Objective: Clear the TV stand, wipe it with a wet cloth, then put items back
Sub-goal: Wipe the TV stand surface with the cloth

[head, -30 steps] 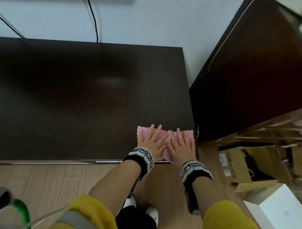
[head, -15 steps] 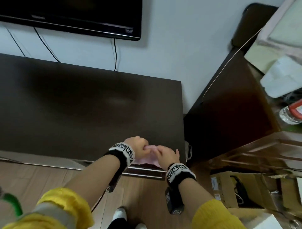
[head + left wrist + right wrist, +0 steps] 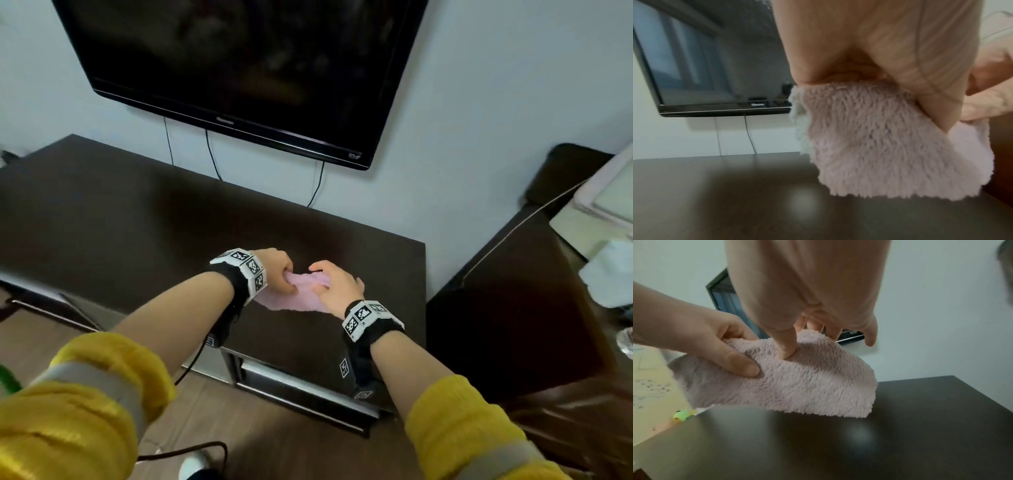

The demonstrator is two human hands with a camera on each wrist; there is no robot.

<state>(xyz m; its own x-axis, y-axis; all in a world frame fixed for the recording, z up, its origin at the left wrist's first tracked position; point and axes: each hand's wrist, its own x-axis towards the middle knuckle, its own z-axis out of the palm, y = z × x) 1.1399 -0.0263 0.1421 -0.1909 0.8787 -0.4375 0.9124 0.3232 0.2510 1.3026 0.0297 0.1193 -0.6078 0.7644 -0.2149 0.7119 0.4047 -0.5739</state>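
Landmark: I take the TV stand (image 3: pixel 144 240) as reference; dark top, right end nearest me
Cloth: pink fluffy cloth (image 3: pixel 301 294) held over the stand's right front part; its lower edge hangs just above the top
Left hand: my left hand (image 3: pixel 277 274) pinches the cloth's left end, thumb and fingers curled round it
Right hand: my right hand (image 3: pixel 337 284) grips the right end; thumb (image 3: pixel 786 344) pressed into the pile
Beyond: television (image 3: pixel 239 68) on the wall behind the stand; cables hang below it
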